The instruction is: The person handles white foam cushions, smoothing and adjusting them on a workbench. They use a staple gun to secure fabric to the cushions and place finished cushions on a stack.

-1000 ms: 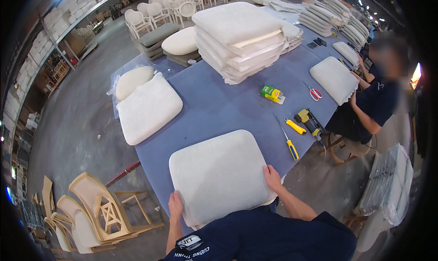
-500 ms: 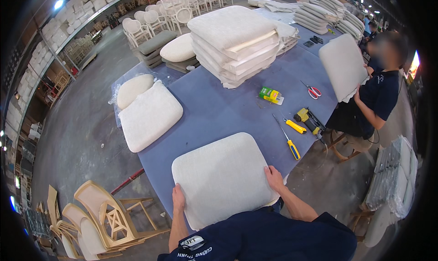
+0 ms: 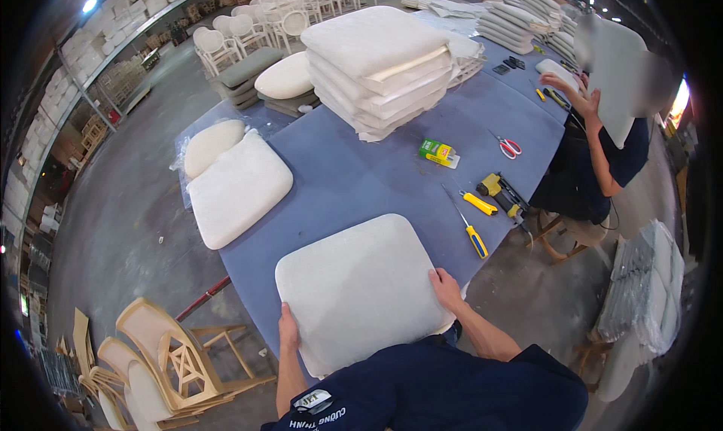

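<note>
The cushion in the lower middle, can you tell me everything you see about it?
This cushion is padded and broad, with rounded corners, covered in what looks like plain, pale grey-white fabric. Its wide, smooth face is up. It is over the near end of the blue-grey table; whether it rests there is hidden. The left grip holds its left edge and the right grip its right edge. A dark blue shirt hides part of its near edge.
</note>
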Tool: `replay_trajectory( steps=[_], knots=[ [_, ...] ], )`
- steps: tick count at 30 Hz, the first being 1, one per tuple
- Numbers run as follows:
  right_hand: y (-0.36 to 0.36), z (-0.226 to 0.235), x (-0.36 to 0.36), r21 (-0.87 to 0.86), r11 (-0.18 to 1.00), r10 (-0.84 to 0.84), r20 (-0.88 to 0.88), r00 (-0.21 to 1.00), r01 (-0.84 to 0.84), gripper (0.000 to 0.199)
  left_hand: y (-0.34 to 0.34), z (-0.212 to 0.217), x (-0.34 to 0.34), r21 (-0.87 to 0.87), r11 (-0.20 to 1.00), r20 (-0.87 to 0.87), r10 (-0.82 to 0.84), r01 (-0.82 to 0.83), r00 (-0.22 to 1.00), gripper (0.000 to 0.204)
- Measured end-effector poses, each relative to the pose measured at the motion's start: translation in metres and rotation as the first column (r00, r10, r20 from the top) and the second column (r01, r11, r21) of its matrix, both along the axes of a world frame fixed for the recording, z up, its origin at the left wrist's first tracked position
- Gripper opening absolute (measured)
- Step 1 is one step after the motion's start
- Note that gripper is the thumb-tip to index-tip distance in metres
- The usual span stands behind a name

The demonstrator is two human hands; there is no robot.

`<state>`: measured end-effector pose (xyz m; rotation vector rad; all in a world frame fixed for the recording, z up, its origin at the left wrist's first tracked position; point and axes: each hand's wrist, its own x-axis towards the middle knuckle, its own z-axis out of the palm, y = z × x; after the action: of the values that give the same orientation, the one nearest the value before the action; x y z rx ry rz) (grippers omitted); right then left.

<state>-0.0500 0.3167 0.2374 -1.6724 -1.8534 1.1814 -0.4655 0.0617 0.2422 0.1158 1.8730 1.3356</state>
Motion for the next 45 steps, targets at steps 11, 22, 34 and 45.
replay_trajectory(
  steps=[11, 22, 34, 45],
  knots=[
    [0.000, 0.008, 0.003, -0.033, 0.999, 0.010, -0.005, 1.000, -0.010, 0.058, -0.013, 0.004, 0.016, -0.075, 0.997, -0.022, -0.014, 0.012, 1.000, 0.081],
    [0.000, 0.012, 0.000, -0.049, 0.998, 0.028, -0.020, 0.999, -0.029, 0.062, -0.017, 0.003, 0.027, -0.046, 0.993, -0.148, 0.099, -0.107, 0.984, 0.076],
    [0.004, 0.012, 0.001, -0.042, 0.999, 0.032, 0.015, 0.999, -0.032, 0.057, -0.015, 0.009, 0.033, -0.008, 0.994, -0.161, 0.108, -0.111, 0.981, 0.078],
    [0.005, 0.012, 0.003, -0.025, 0.999, 0.037, 0.005, 0.999, -0.037, 0.058, -0.020, -0.007, 0.027, -0.017, 0.997, -0.162, 0.075, -0.079, 0.984, 0.084]
  ],
)
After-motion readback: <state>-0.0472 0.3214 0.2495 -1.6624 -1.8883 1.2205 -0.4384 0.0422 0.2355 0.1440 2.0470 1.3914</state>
